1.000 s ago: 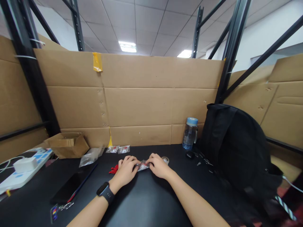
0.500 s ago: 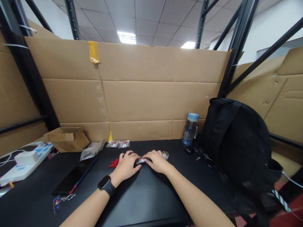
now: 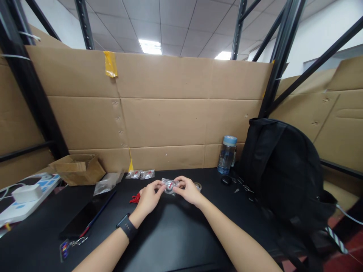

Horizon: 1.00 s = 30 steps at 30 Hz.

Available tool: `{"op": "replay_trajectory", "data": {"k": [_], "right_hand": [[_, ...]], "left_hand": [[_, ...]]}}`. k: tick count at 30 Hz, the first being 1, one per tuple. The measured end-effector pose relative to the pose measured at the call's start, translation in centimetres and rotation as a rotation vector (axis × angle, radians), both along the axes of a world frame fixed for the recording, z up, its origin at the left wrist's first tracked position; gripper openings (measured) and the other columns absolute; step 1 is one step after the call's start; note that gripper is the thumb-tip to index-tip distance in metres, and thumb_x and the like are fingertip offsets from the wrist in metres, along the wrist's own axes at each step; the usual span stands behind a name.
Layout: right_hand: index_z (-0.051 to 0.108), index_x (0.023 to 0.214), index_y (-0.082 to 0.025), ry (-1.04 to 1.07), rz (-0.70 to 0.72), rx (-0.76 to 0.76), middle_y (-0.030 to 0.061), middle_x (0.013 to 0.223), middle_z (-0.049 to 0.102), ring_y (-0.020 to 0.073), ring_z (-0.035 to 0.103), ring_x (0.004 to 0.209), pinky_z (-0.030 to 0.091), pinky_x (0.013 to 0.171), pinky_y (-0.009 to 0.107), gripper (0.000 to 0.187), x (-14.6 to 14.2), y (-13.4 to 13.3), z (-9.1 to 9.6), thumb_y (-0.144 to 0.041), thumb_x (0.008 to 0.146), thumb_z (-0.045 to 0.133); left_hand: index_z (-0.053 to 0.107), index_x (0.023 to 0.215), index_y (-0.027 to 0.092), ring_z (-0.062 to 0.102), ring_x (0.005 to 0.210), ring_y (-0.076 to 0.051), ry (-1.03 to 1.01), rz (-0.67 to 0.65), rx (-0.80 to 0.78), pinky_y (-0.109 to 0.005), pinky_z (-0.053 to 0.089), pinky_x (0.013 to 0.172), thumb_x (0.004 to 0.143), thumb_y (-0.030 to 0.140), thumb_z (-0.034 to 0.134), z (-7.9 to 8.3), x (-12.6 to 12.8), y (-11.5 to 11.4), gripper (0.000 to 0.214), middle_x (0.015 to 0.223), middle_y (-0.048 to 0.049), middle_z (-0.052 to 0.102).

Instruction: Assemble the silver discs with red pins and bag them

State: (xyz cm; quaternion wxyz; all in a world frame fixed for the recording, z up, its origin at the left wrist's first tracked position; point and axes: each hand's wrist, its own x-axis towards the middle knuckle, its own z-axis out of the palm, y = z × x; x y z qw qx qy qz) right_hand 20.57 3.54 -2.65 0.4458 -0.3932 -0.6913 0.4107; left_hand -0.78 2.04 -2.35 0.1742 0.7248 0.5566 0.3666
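Between my two hands is a small clear plastic packet (image 3: 169, 186) with a round item and a red mark inside; I cannot make out what the item is. My left hand (image 3: 151, 194) pinches the packet's left edge between thumb and fingers. At its right edge, my right hand (image 3: 188, 190) grips it the same way. A bundle of red cord (image 3: 135, 198) lies just left of my left hand. Partly hidden behind my right hand is a roll of tape (image 3: 198, 186). Two similar clear packets (image 3: 147, 174) lie farther back on the black table (image 3: 181, 241).
On the left are a power strip (image 3: 48, 194), an open cardboard box (image 3: 79, 170), a plastic bag (image 3: 106, 184), a phone (image 3: 85, 215) and a keyring (image 3: 64, 249). A water bottle (image 3: 227, 155), keys (image 3: 241, 183) and a black backpack (image 3: 283, 173) stand or lie right. Cardboard (image 3: 164, 121) walls the back.
Both hands have lifted the packet slightly and tilted it so its face shows more. The fingers, spread over the table before, now pinch its two edges. The camera view has shifted a little.
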Motion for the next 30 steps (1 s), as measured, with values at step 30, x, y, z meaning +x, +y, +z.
{"op": "replay_trajectory", "data": {"k": [30], "right_hand": [[0.072, 0.078, -0.015, 0.043, 0.05, -0.073, 0.002, 0.071, 0.068, 0.0165, 0.06, 0.069, 0.045, 0.071, 0.027, 0.033, -0.1, -0.1, -0.1, -0.047, 0.083, 0.069]], "left_hand": [[0.072, 0.09, 0.026, 0.069, 0.093, -0.022, 0.068, -0.033, -0.033, -0.029, 0.043, 0.084, 0.094, 0.054, 0.046, 2.1, -0.5, -0.9, 0.038, 0.093, 0.0014, 0.077]]}}
